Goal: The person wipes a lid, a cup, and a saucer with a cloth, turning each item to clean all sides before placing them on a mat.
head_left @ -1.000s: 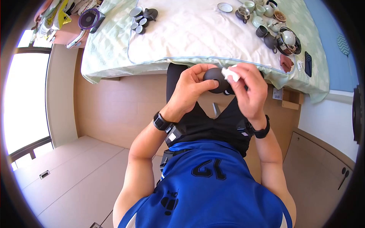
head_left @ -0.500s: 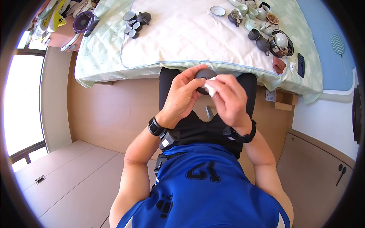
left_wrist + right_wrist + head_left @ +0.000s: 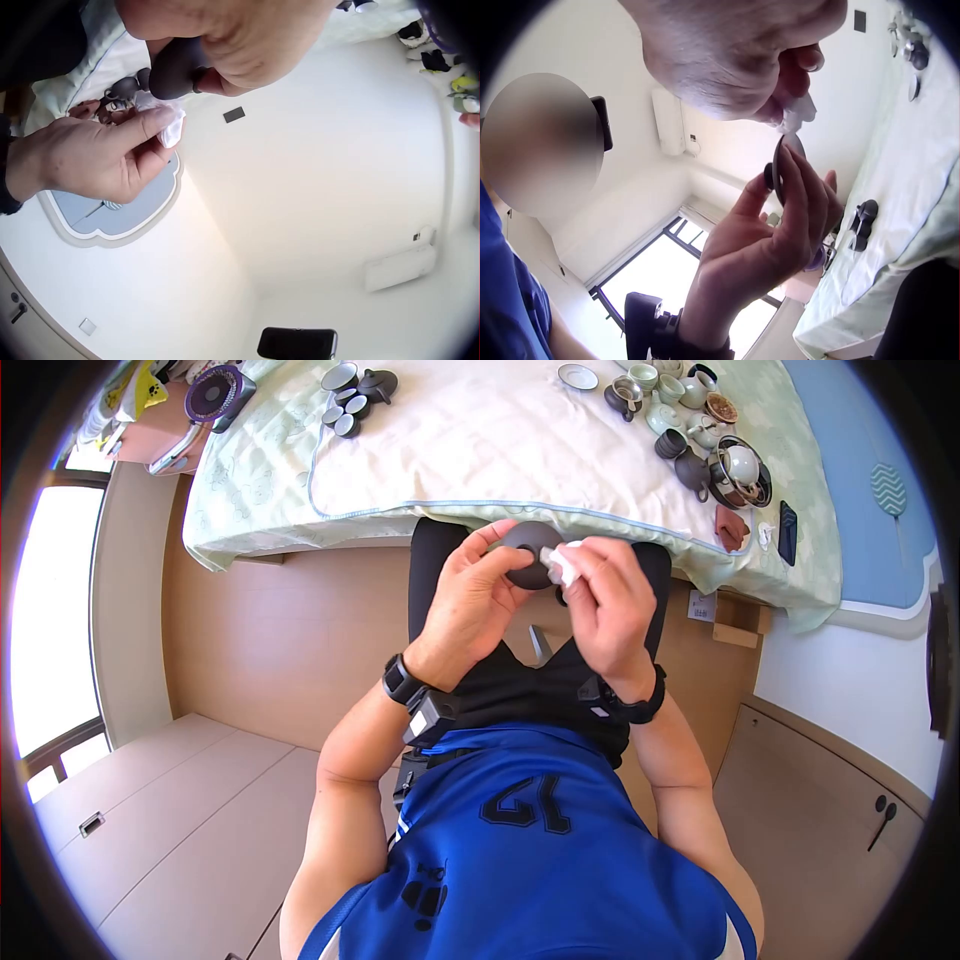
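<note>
In the head view, a dark round lid (image 3: pixel 543 538) is held up in front of the lap, near the bed's edge. My left hand (image 3: pixel 462 605) pinches it, the thumb by its small knob and the fingers behind. The right wrist view shows the lid (image 3: pixel 779 172) nearly edge-on, its knob (image 3: pixel 769 176) beside the left thumb. My right hand (image 3: pixel 610 605) pinches a crumpled white tissue (image 3: pixel 564 564) at the lid's right edge. From the left wrist, the tissue (image 3: pixel 172 129) sticks out past the right thumb, just below the dark lid (image 3: pixel 176 71).
On the bed's white cloth (image 3: pixel 460 450) stand a dark teapot (image 3: pixel 378 385) with several cups at left, and a crowd of teaware with a dark teapot (image 3: pixel 691 472) at right. A brown cloth (image 3: pixel 731 528) and a phone (image 3: pixel 788 532) lie near the right edge. An open box (image 3: pixel 738 622) is below.
The right hand has moved the tissue from the lid's upper right across its face, then back to its right edge. The left hand keeps holding the lid. The head view has shifted slightly.
</note>
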Demonstrator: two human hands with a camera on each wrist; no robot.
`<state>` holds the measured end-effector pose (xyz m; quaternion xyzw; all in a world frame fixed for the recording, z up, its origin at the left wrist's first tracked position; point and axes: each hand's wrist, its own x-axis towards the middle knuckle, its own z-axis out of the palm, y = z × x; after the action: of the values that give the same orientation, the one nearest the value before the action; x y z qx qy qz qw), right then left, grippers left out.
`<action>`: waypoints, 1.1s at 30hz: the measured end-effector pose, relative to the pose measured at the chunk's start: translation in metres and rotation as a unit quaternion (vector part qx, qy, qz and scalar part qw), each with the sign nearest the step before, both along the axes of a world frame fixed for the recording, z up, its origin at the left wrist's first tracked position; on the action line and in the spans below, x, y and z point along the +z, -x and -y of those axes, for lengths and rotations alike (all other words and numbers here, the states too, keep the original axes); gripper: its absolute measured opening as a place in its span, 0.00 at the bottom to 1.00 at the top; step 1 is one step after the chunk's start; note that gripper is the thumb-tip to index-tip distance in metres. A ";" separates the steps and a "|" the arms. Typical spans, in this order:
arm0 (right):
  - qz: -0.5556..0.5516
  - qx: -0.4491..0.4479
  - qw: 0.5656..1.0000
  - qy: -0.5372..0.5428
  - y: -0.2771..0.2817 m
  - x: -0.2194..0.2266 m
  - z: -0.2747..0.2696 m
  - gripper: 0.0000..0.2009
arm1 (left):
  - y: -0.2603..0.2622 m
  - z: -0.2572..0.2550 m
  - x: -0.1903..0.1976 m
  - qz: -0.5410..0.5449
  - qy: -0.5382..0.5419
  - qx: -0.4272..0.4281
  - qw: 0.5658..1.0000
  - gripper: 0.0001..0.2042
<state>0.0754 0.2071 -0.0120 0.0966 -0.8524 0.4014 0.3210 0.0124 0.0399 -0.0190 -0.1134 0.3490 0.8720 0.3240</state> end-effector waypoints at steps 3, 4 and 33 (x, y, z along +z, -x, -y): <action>0.039 -0.042 0.997 0.048 0.001 0.002 -0.006 0.11 | 0.001 0.005 -0.003 0.000 -0.014 -0.014 1.000 0.18; 0.025 -0.018 0.999 0.029 -0.001 0.005 -0.002 0.11 | 0.001 0.004 -0.003 0.008 -0.026 -0.012 1.000 0.18; 0.031 0.004 0.998 0.053 -0.026 0.023 -0.005 0.10 | -0.012 -0.004 -0.016 0.003 -0.031 -0.043 0.999 0.16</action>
<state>0.1016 0.2119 0.0106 0.0707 -0.8391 0.4500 0.2974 0.0243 0.0435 -0.0351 -0.0914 0.3253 0.8673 0.3655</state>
